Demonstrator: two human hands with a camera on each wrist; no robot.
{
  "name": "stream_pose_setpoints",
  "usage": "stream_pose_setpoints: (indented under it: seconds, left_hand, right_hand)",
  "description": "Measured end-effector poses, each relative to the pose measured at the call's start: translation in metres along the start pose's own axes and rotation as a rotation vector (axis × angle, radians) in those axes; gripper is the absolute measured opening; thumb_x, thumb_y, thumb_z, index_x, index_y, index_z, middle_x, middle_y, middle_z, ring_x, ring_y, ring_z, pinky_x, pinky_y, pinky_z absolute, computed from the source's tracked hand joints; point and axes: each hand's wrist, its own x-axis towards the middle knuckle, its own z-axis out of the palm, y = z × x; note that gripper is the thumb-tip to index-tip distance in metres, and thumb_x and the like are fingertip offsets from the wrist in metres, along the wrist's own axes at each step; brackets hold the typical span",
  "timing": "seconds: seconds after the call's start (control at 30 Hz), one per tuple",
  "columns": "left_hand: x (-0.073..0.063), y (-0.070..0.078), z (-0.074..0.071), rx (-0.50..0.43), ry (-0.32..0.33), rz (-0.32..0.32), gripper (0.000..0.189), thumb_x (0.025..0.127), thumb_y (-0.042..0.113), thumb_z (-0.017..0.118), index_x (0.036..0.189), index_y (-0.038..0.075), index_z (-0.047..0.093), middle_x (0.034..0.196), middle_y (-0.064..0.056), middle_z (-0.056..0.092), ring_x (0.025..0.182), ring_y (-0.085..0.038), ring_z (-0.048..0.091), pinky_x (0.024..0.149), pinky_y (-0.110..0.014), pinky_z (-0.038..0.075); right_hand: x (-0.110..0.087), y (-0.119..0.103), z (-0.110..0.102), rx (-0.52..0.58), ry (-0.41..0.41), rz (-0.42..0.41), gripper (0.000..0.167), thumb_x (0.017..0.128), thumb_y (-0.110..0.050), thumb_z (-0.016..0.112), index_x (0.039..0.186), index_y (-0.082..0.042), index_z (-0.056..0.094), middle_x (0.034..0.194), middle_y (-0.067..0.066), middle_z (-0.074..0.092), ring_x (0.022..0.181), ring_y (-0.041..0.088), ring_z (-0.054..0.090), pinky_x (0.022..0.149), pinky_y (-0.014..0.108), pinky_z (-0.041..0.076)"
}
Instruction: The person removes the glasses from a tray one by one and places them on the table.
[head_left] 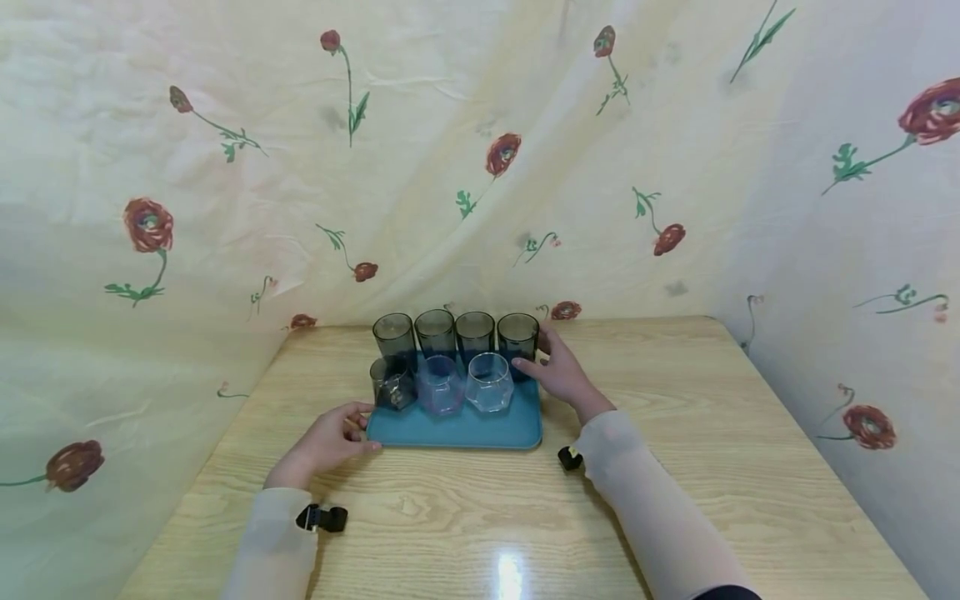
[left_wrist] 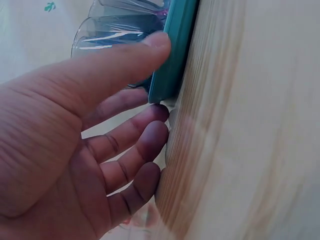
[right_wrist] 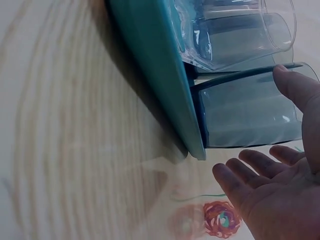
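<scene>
A blue tray (head_left: 457,430) lies on the table, bearing two rows of drinking glasses. My left hand (head_left: 330,442) is at its front left corner; in the left wrist view the thumb overlaps the tray's edge (left_wrist: 172,55) and the bent fingers sit behind and below it. My right hand (head_left: 564,371) is round the rightmost tall smoky glass (head_left: 517,337), thumb in front and fingers beyond. The right wrist view has the thumb tip at that glass's rim (right_wrist: 295,65), with the other fingers extended and apart from its side. Beside it stands a clear faceted glass (head_left: 490,385).
More tall smoky glasses (head_left: 435,333) make up the back row. In front are a dark short glass (head_left: 392,385) and a pinkish faceted one (head_left: 440,387). A flowered cloth (head_left: 420,192) hangs right behind the wooden table (head_left: 450,517) and along its sides.
</scene>
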Motion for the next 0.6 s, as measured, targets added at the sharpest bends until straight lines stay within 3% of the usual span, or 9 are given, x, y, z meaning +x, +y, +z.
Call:
stream_pose_setpoints:
  seconds: [0.13,0.33,0.6]
  left_hand:
    - [-0.001,-0.001,0.001,0.010,0.018,0.002,0.068,0.087,0.018,0.089,0.147,0.006,0.058,0.114,-0.009,0.062,0.083,-0.019,0.059,0.071,-0.032,0.051]
    - [-0.005,-0.003,0.002,-0.015,0.035,0.015,0.067,0.087,0.017,0.089,0.146,0.004,0.058,0.111,-0.010,0.061,0.080,-0.019,0.059,0.066,-0.030,0.050]
    - [-0.002,-0.011,0.005,-0.043,0.055,0.032,0.068,0.086,0.019,0.090,0.146,0.009,0.060,0.110,-0.008,0.062,0.081,-0.019,0.060,0.071,-0.030,0.052]
  right_hand:
    - [0.000,0.001,0.003,-0.020,-0.006,0.009,0.081,0.099,-0.034,0.077,0.161,-0.011,0.032,0.160,0.021,0.041,0.149,0.039,0.038,0.113,0.057,0.040]
    - [-0.002,-0.001,0.005,-0.027,-0.010,0.006,0.078,0.098,-0.030,0.077,0.160,-0.009,0.035,0.156,0.023,0.044,0.146,0.042,0.040,0.114,0.061,0.036]
    - [0.000,0.004,0.006,0.004,-0.005,0.000,0.070,0.100,-0.023,0.076,0.158,-0.011,0.038,0.155,0.022,0.046,0.143,0.044,0.044,0.109,0.060,0.043]
